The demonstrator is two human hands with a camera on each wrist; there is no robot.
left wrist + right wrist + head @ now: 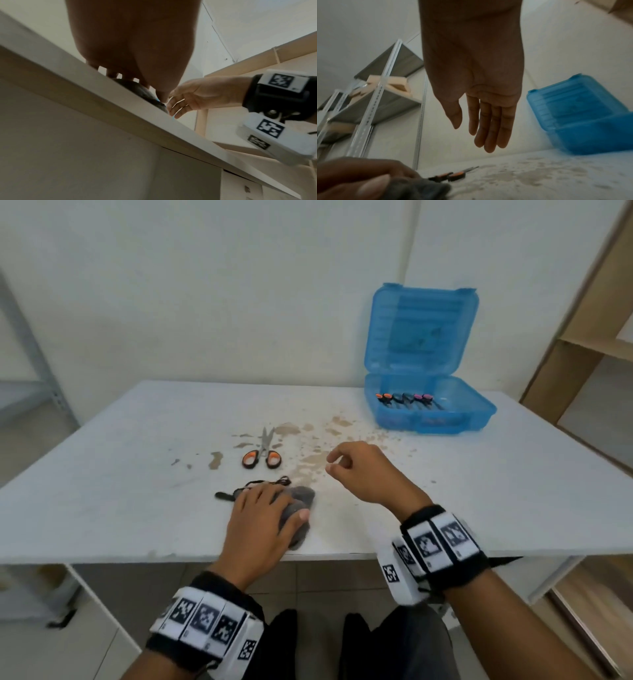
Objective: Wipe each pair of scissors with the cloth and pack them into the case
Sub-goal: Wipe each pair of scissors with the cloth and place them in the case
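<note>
A grey cloth (301, 498) lies crumpled near the table's front edge. My left hand (270, 505) covers it, fingers curved over the top and thumb pressed into its side; the right wrist view shows this grip on the cloth (423, 188). One pair of scissors (262, 455) with orange-black handles lies shut on the table, just beyond the cloth, blades pointing away. My right hand (337, 463) hovers empty over the table, right of the scissors, fingers relaxed. The blue case (479, 412) stands open at the back right and holds several scissors.
Brown stains (318, 453) mark the white table (137, 457) between the scissors and the case. A black cord (255, 483) pokes out beside the cloth. A metal rack (373, 108) stands to the left, and a wooden shelf unit (589, 337) to the right.
</note>
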